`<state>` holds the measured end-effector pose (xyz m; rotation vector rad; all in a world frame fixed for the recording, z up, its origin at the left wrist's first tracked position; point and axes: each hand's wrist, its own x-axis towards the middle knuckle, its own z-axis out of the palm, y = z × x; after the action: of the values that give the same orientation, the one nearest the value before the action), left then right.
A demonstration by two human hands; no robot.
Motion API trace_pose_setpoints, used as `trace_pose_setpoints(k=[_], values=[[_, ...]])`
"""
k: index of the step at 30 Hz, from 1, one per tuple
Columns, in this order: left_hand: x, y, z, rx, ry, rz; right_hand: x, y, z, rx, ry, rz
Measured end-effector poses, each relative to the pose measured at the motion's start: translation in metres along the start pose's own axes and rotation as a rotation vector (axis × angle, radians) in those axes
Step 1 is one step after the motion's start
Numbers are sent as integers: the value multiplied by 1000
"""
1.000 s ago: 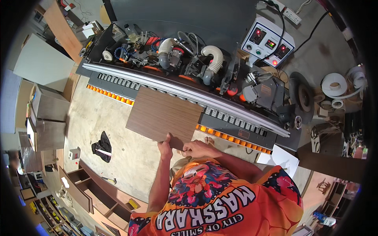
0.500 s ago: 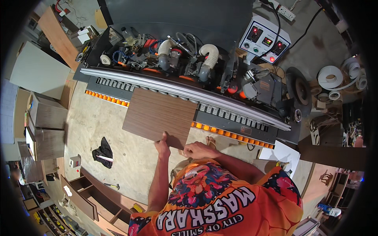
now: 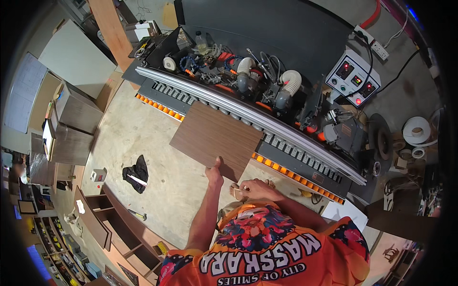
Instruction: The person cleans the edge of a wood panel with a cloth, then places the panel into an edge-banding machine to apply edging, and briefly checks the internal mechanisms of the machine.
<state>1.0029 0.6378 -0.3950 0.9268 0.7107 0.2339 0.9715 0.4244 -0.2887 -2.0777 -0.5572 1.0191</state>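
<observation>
A brown wood-grain panel lies flat with its far edge under the row of rollers on a long edge-banding machine. At the panel's near edge, my left hand grips it, thumb on top and fingers hidden underneath. My right hand is closed just beside the panel's near right corner, its fingers curled together. Whether a small thing sits in those fingers cannot be made out. Both sides of the panel are flanked by the machine's orange support rollers.
A control box with lit red displays stands at the far right, near rolls of edge tape. Black cloth and a hammer lie on the floor at left. An open cabinet frame lies nearer, below wood-grain boxes.
The whole view has turned and shifted, so the machine sits further right and slants more. Against the machine, the panel shows no clear movement, and my left hand keeps its grip.
</observation>
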Motion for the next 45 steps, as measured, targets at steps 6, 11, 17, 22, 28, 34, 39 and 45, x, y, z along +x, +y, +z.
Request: trace_pose_setpoints(k=[6,11,17,22,28,34,39,45], values=[[15,9,-14,-25,-51,-80,27,-8,19,-31,24,-71],[27,13,-13,12,-30,-77,37,-44,6,-13,-35,-135],[34,36,-20,126,-41,-319,63,-108,-45,104,-39,-240],[31,50,-19,-53,-249,-126,119,-123,-49,205,-5,-415],[53,60,-10,-176,-202,103,174,-168,-117,354,53,-413],[72,63,-29,84,53,-34,327,-203,-277,849,583,-472],[81,84,-16,103,34,-84,519,-145,-429,152,1196,27],[88,95,-22,85,125,-126,622,-142,-456,69,1045,231]])
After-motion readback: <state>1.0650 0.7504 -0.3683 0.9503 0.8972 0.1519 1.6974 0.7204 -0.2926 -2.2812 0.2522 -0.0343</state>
